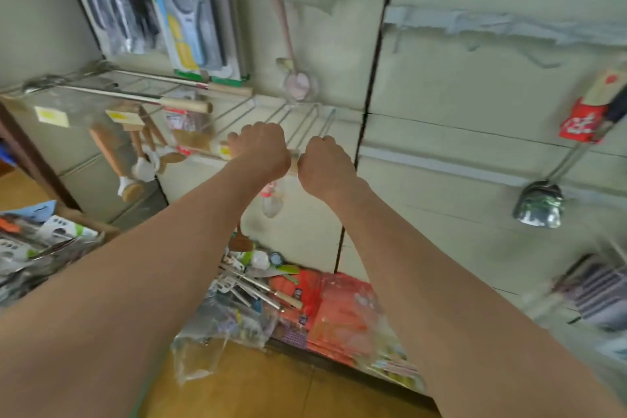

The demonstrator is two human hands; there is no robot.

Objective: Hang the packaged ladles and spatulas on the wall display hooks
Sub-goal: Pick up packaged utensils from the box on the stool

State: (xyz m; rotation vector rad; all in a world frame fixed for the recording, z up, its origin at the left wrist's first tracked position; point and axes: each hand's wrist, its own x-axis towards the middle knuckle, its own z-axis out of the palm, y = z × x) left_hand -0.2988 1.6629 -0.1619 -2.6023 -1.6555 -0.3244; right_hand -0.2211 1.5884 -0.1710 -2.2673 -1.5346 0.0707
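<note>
Wood-yellow and pale, the handle of the plastic-wrapped utensil (294, 161) shows only as a short stub between my two fists, up against the bare wire hooks (307, 119) on the cream slat wall (475, 95). My left hand (261, 149) is curled tight round that handle. My right hand (325, 168) is balled at its end and seems to grip it too, though my fingers are hidden behind my knuckles. I judge I am threading it onto a hook; it is not hung yet.

Some stock is already up:
- the steel ladle with a red card label (539, 204), well off to the right
- a pink-handled strainer (298, 83), above my hands
- two long steel utensils with wooden grips (135, 98), lying across the hooks on the left

A clear bowl-shaped piece with a red tag (271, 204) hangs just under my left wrist. Whether it belongs to what I hold, I cannot tell.

Plenty is left, I reckon. A heap of wrapped steel tools (258, 285) lies on the floor against the wall, beside flat red packets (339, 309).

As for containers, a crumpled clear plastic bag (203, 346) lies on the orange floor (271, 394); its contents are too blurred to name. At the left, a brown-edged box (90, 219) holds carded kitchen gadgets (40, 244).
</note>
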